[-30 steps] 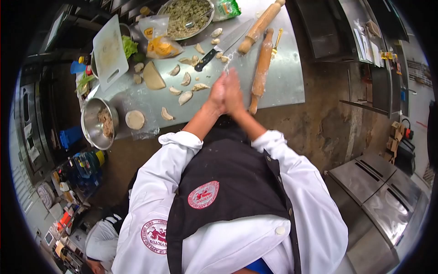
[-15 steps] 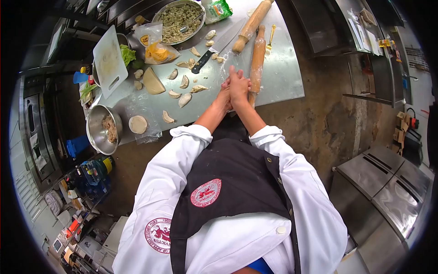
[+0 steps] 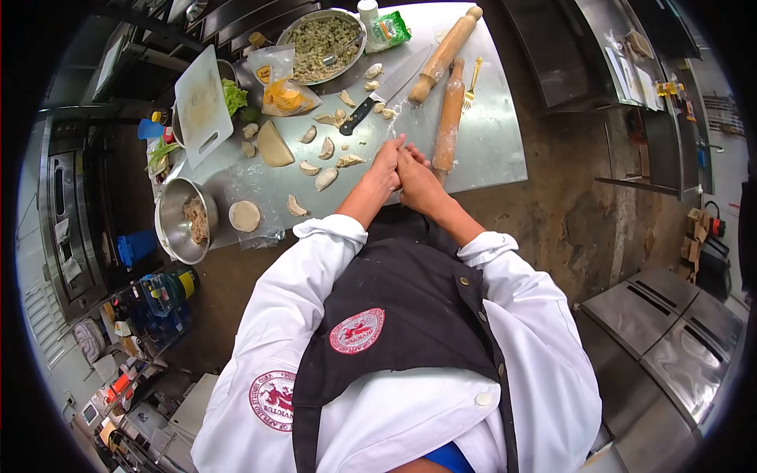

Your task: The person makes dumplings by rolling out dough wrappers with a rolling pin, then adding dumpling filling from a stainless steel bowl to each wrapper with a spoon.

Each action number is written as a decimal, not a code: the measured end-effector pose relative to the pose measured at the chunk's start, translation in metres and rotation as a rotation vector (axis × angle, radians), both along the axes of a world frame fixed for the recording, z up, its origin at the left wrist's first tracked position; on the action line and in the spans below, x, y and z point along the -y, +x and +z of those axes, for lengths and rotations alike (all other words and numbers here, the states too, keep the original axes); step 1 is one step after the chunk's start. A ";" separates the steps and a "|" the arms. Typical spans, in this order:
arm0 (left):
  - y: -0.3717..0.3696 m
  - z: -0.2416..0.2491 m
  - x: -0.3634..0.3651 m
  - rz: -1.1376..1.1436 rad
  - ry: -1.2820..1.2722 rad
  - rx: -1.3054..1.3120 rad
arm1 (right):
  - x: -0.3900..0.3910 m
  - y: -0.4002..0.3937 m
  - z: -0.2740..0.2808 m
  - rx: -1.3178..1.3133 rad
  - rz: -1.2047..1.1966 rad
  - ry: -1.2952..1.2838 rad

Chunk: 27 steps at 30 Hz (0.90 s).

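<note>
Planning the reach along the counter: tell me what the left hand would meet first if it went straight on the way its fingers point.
Probably the black-handled kitchen knife lying on the steel worktop: the left hand, pressed against the right hand, points up-counter towards it. Depth is unclear.

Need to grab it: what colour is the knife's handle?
Black, on the knife beyond the hands; head view.

Steel worktable carries two wooden rolling pins, a knife, a yellow fork, folded dumplings, a round dough disc, a dough wedge, a filling bowl, a white cutting board, a steel bowl.
</note>
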State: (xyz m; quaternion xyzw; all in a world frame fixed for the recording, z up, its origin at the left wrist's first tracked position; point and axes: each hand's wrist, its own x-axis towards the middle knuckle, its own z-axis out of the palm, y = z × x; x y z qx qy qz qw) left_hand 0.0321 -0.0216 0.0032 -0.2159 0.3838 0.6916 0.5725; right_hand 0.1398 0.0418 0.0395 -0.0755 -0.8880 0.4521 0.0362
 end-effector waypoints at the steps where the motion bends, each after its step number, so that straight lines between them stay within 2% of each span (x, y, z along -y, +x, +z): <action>1: 0.005 0.011 0.001 0.008 -0.079 0.086 | -0.002 -0.001 -0.019 0.016 0.064 0.320; 2: 0.006 0.010 0.001 0.008 -0.079 0.087 | -0.006 -0.003 -0.035 0.035 0.127 0.640; 3: 0.012 0.004 0.008 -0.047 -0.256 -0.165 | -0.009 -0.006 -0.043 0.046 0.132 0.631; 4: 0.016 -0.002 0.013 -0.100 -0.429 -0.421 | -0.017 -0.017 -0.051 0.091 0.017 0.592; 5: 0.013 -0.005 0.019 -0.091 -0.432 -0.421 | -0.023 -0.031 -0.057 0.125 -0.097 0.557; 6: 0.010 -0.008 0.032 -0.193 -0.530 -0.792 | -0.019 -0.043 -0.060 0.110 -0.205 0.468; 7: 0.006 -0.010 0.045 -0.302 -0.620 -1.163 | -0.011 -0.056 -0.064 0.109 -0.200 0.459; 10: 0.007 0.000 0.078 -0.290 -0.583 -1.238 | 0.012 -0.058 -0.088 0.061 -0.324 0.466; 12: 0.013 0.008 0.095 -0.286 -0.578 -1.442 | 0.029 -0.044 -0.092 0.020 -0.167 0.484; 13: 0.013 0.006 0.101 -0.289 -0.582 -1.433 | 0.030 -0.040 -0.093 0.027 -0.163 0.481; 15: 0.020 -0.007 0.110 -0.390 -0.495 -1.788 | 0.021 -0.025 -0.083 0.051 -0.187 0.035; 16: 0.025 -0.014 0.108 -0.383 -0.501 -1.771 | 0.012 -0.015 -0.075 0.064 -0.174 0.037; 18: 0.029 -0.023 0.093 -0.779 -0.401 -2.061 | -0.012 -0.006 -0.029 -0.120 -0.308 -0.044; 19: 0.033 -0.024 0.081 -0.775 -0.402 -2.056 | -0.020 -0.001 -0.016 -0.116 -0.304 -0.042; 21: 0.035 -0.028 0.052 -0.808 -0.464 -2.116 | -0.034 0.003 0.001 -0.098 -0.565 0.202; 22: 0.029 -0.032 0.042 -0.801 -0.443 -2.126 | -0.038 -0.001 0.006 -0.101 -0.578 0.216; 24: 0.027 -0.048 0.023 -0.906 -0.507 -2.134 | -0.045 -0.004 0.011 0.159 -0.788 0.480; 25: 0.030 -0.054 0.017 -0.900 -0.482 -2.141 | -0.054 -0.004 0.004 0.163 -0.804 0.494; 27: 0.024 -0.057 0.012 -0.879 -0.507 -2.153 | -0.069 -0.006 -0.022 0.513 -0.685 0.357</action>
